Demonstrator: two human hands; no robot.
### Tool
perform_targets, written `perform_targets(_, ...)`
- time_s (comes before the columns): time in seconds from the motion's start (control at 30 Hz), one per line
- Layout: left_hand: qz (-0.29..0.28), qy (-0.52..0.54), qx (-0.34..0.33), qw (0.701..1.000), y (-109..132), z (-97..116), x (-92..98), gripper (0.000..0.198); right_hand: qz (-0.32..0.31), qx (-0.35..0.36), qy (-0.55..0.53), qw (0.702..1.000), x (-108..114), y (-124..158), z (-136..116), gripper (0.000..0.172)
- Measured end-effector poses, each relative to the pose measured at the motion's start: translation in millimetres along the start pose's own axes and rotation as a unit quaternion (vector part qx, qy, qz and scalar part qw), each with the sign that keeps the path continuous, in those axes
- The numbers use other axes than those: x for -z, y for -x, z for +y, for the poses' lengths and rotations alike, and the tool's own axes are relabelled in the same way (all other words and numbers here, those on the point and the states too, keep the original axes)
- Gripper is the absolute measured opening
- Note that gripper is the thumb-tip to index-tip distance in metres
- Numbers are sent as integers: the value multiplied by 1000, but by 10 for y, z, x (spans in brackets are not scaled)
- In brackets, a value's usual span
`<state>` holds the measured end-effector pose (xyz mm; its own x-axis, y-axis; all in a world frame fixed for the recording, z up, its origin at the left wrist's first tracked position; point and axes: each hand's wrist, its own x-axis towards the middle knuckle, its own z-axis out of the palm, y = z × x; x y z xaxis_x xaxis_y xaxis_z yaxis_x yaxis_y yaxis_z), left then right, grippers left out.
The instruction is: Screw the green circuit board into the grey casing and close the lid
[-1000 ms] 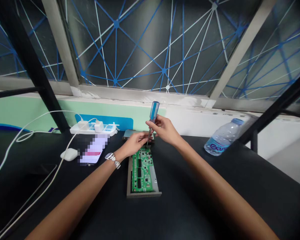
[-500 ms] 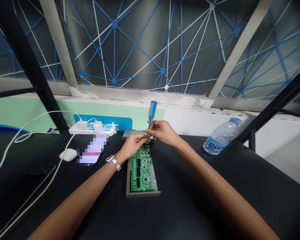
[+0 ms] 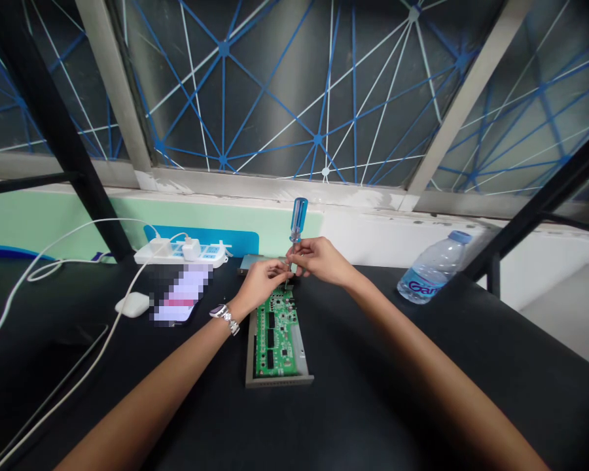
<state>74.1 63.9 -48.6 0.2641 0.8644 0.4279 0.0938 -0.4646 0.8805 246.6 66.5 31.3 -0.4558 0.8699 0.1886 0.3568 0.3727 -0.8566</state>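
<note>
A screwdriver [image 3: 299, 217] with a clear blue handle stands nearly upright, its tip down at the far end of a green circuit board [image 3: 285, 327]. My right hand [image 3: 322, 261] is closed on its shaft just below the handle, in a pinch of thumb and fingers. Lower down, my left hand [image 3: 265, 282] has its thumb and fingertips closed around the shaft near the board. The board lies in an open grey metal case [image 3: 250, 356], long side running away from me. My fingers hide the spot where the tip meets the board.
Left of the case lie a phone [image 3: 182, 294] and a white earbud case [image 3: 133, 304]. Behind them a white power strip [image 3: 181, 252] holds two plugs with white cables. A water bottle [image 3: 432, 268] stands at the right, near a black frame post [image 3: 530, 190].
The screwdriver's handle has turned slightly and shows a bluer side. My right fingers have shifted a little on the shaft; my left hand stays at about the same place.
</note>
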Motion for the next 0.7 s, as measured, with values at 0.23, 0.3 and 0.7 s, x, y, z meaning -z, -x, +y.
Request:
perform_targets(0.23, -47, 17, -3, 999, -55, -47, 7, 24, -20, -16, -27, 999, -55, 14, -18, 14)
perform_targets(0.3, -59, 20, -7, 998, -74, -54, 1, 22, -21, -18, -38, 999, -71, 10, -16, 17)
perform_targets(0.7, -77, 114, 13, 990, -100, -108, -71, 27, 20, -12, -42, 999, -153, -18, 24, 21)
